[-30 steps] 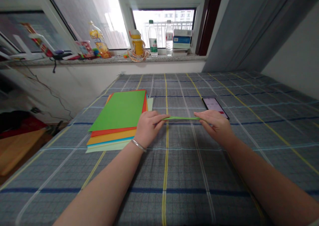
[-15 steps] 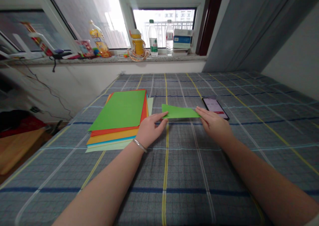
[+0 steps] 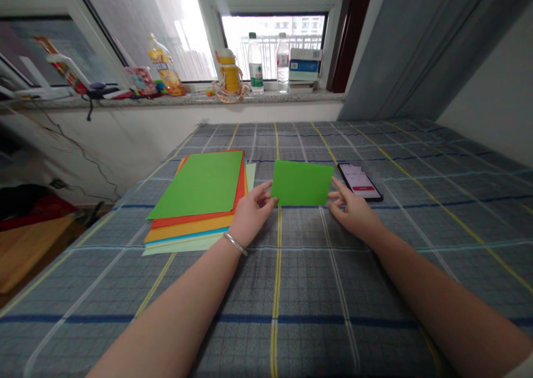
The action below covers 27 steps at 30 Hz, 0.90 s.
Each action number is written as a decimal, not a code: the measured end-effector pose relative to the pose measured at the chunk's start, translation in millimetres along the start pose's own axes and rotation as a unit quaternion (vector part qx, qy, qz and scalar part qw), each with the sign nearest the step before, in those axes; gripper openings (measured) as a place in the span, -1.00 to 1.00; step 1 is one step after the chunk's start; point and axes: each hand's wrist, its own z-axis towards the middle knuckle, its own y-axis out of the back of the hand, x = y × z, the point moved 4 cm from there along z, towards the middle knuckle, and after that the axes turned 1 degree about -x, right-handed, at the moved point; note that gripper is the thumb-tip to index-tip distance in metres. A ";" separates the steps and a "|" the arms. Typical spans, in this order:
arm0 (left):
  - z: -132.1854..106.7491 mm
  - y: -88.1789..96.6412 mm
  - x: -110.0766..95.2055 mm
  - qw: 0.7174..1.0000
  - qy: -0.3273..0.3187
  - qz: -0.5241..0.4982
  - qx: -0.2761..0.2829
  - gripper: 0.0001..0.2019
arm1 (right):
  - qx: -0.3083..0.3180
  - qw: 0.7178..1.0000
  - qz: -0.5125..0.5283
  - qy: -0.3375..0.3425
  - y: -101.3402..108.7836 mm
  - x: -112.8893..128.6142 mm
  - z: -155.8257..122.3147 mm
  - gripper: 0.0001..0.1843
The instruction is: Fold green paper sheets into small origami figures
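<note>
A green rectangle of paper point(image 3: 302, 184) is tilted up toward me above the plaid cloth, between my two hands. My left hand point(image 3: 252, 208), with a silver bangle at its wrist, pinches the paper's left edge between thumb and fingers. At the right edge my right hand point(image 3: 353, 208) holds the sheet, its thumb low and its index finger stretched up along the side. Left of my left hand lies a stack of coloured sheets, a green one point(image 3: 200, 184) on top and red, orange, blue and pale green edges showing beneath.
A phone point(image 3: 360, 182) with a lit screen lies just beyond my right hand. On the windowsill point(image 3: 187, 99) stand a yellow drinking bottle point(image 3: 230, 75), clear plastic bottles point(image 3: 255, 64) and stacked boxes point(image 3: 305, 66). A grey curtain point(image 3: 400, 45) hangs at the right.
The green paper has turned from a narrow, nearly flat strip to a taller rectangle facing me. The fingers of both hands have shifted to its side edges.
</note>
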 end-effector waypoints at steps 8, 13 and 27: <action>-7.6 1.4 -25.0 0.983 -0.132 0.120 0.047 -0.78 | -0.031 0.997 0.051 -0.044 1.1 -6.2 2.4 -0.41; -15.0 -3.6 -41.5 0.929 -0.280 0.204 0.129 -0.63 | -0.012 0.995 0.101 0.007 -0.4 -4.9 1.5 -0.19; -31.7 -24.7 -45.3 0.843 -0.308 0.365 0.248 -0.61 | -0.009 0.986 0.152 -0.067 -5.6 -24.6 2.1 -0.26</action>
